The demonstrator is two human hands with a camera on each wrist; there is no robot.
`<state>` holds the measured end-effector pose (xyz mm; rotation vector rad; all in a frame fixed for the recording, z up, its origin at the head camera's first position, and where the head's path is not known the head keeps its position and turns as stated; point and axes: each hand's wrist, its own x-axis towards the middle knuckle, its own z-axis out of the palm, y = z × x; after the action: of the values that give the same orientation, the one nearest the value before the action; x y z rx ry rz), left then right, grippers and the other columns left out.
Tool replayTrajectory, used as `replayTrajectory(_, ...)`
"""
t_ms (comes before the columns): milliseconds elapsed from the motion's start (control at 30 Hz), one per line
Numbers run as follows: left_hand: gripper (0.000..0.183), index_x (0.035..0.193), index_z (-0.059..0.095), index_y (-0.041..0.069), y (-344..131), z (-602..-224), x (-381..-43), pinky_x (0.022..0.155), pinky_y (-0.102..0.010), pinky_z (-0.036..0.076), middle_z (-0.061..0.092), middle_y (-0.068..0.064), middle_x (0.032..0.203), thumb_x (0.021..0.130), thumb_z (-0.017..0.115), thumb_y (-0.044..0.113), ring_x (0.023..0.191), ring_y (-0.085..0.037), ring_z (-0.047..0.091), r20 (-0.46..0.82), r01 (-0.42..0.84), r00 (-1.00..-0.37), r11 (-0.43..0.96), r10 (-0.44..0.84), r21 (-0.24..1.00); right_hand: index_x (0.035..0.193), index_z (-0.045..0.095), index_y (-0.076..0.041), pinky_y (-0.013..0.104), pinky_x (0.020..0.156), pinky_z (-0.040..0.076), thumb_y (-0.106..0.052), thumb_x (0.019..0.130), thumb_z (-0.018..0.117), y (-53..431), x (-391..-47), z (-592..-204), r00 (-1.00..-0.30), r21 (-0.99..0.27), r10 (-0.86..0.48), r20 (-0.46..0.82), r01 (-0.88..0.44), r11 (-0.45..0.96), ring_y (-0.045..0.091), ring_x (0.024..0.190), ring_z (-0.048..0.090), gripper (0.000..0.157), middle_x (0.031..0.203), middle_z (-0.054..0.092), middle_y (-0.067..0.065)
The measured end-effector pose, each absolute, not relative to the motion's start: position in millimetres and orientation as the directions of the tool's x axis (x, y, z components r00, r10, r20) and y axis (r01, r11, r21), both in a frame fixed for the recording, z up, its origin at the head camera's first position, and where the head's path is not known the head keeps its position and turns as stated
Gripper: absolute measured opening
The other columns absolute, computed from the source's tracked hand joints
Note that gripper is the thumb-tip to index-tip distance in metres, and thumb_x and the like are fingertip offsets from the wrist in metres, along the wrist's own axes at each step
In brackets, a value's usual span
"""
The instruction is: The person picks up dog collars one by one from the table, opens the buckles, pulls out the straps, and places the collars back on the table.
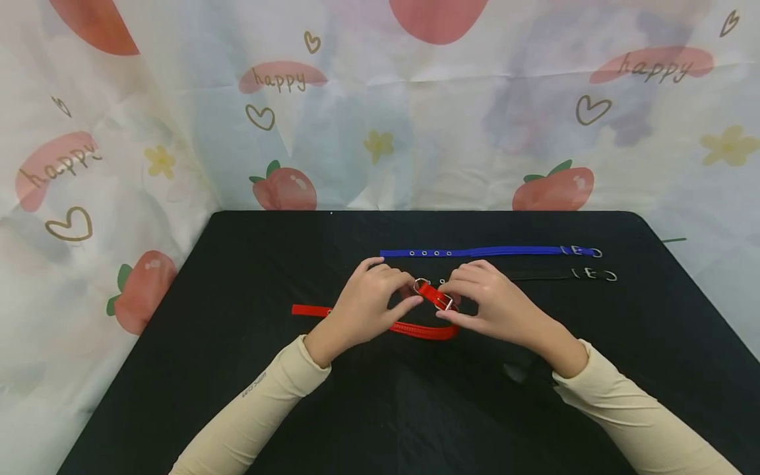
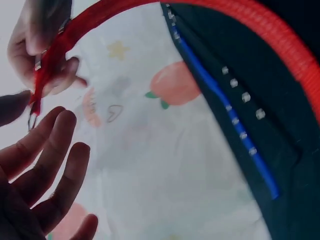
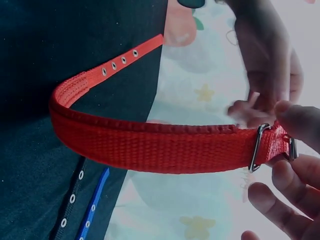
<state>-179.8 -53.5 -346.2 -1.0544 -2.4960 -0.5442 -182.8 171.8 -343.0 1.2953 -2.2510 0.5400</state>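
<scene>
A red collar (image 1: 424, 330) is held up by its buckle end between both hands. My left hand (image 1: 368, 300) has thumb and fingertips at the metal D-ring (image 1: 420, 285) and pinches that tip; its other fingers spread away in the left wrist view. At the metal buckle (image 1: 445, 302), my right hand (image 1: 489, 297) grips the strap between thumb and fingers. From there the padded band (image 3: 150, 145) curves down, and its eyelet end (image 3: 120, 61) lies on the table, partly behind the left hand in the head view.
A blue collar (image 1: 510, 251) lies straight across the back of the black table (image 1: 267, 257). In front of it lies a black collar (image 1: 540, 277), partly hidden by my right hand. A printed cloth (image 1: 439, 132) hangs behind the table and along its left side.
</scene>
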Motion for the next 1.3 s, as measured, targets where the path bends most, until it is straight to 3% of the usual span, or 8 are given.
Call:
replayTrajectory(233, 0.024, 0.101, 0.070, 0.020, -37.1, -378.3, -176.0, 0.099, -0.037, 0.044, 0.070, 0.009, 0.095, 0.089, 0.061, 0.039, 0.090, -0.008, 0.063, 0.264, 0.718, -0.696, 0.656, 0.668, 0.232, 0.081, 0.068, -0.009, 0.041, 0.082, 0.045, -0.054, 0.091, 0.041, 173.1, -184.3, -343.0, -0.443, -0.098, -0.654, 0.613, -0.864, 0.493, 0.008, 0.067, 0.049, 0.054, 0.068, 0.055, -0.005)
replayTrajectory(367, 0.032, 0.112, 0.068, 0.020, -29.7, -395.5, -175.7, 0.098, -0.036, 0.045, 0.069, 0.006, 0.104, 0.089, 0.061, 0.041, 0.095, -0.009, 0.062, 0.126, 0.720, -0.690, 0.655, 0.713, 0.230, 0.081, 0.068, -0.009, 0.041, 0.083, 0.045, -0.055, 0.090, 0.042, 173.1, -184.9, -341.9, -0.455, -0.097, -0.642, 0.617, -0.854, 0.511, 0.008, 0.067, 0.049, 0.054, 0.067, 0.054, -0.005)
replayTrajectory(533, 0.037, 0.119, 0.064, 0.022, -30.1, -407.7, -179.7, 0.096, -0.036, 0.046, 0.067, 0.005, 0.104, 0.087, 0.064, 0.040, 0.092, -0.009, 0.061, 0.023, 0.720, -0.682, 0.666, 0.731, 0.195, 0.078, 0.068, -0.009, 0.041, 0.082, 0.045, -0.057, 0.090, 0.039, 175.9, -184.9, -339.4, -0.475, -0.086, -0.622, 0.622, -0.831, 0.549, 0.010, 0.067, 0.050, 0.057, 0.065, 0.054, -0.004)
replayTrajectory(833, 0.035, 0.118, 0.063, 0.024, -49.0, -413.9, -194.3, 0.099, -0.040, 0.042, 0.064, 0.002, 0.105, 0.086, 0.067, 0.035, 0.098, -0.015, 0.058, -0.069, 0.645, -0.753, 0.755, 0.654, 0.114, 0.074, 0.061, -0.011, 0.037, 0.078, 0.040, -0.056, 0.089, 0.046, 188.4, -185.7, -334.5, -0.505, -0.111, -0.587, 0.633, -0.809, 0.577, 0.007, 0.068, 0.045, 0.050, 0.063, 0.045, -0.008)
replayTrajectory(1033, 0.023, 0.106, 0.065, 0.022, -61.3, -414.1, -198.6, 0.099, -0.043, 0.042, 0.064, 0.003, 0.096, 0.084, 0.070, 0.028, 0.094, -0.015, 0.061, -0.111, 0.639, -0.763, 0.769, 0.637, 0.015, 0.071, 0.058, -0.011, 0.037, 0.077, 0.037, -0.054, 0.089, 0.051, 195.0, -185.9, -333.9, -0.521, -0.116, -0.559, 0.645, -0.790, 0.602, 0.007, 0.067, 0.042, 0.047, 0.063, 0.043, -0.008)
replayTrajectory(1167, 0.014, 0.097, 0.066, 0.021, -65.0, -414.4, -198.6, 0.100, -0.043, 0.043, 0.066, 0.003, 0.092, 0.084, 0.070, 0.025, 0.091, -0.014, 0.063, -0.085, 0.686, -0.726, 0.727, 0.683, -0.021, 0.069, 0.056, -0.011, 0.038, 0.076, 0.037, -0.033, 0.077, 0.073, 197.3, -186.3, -334.7, -0.543, -0.102, -0.541, 0.642, -0.760, 0.642, 0.008, 0.066, 0.040, 0.030, 0.061, 0.042, -0.006)
replayTrajectory(1300, 0.012, 0.098, 0.070, 0.021, -69.0, -412.7, -196.5, 0.101, -0.042, 0.043, 0.068, 0.004, 0.090, 0.087, 0.067, 0.020, 0.088, -0.012, 0.064, -0.068, 0.730, -0.684, 0.682, 0.727, -0.053, 0.066, 0.054, -0.010, 0.038, 0.072, 0.038, -0.020, 0.066, 0.077, 200.3, -186.9, -336.8, -0.596, -0.083, -0.477, 0.646, -0.676, 0.732, 0.009, 0.062, 0.037, 0.025, 0.058, 0.041, -0.004)
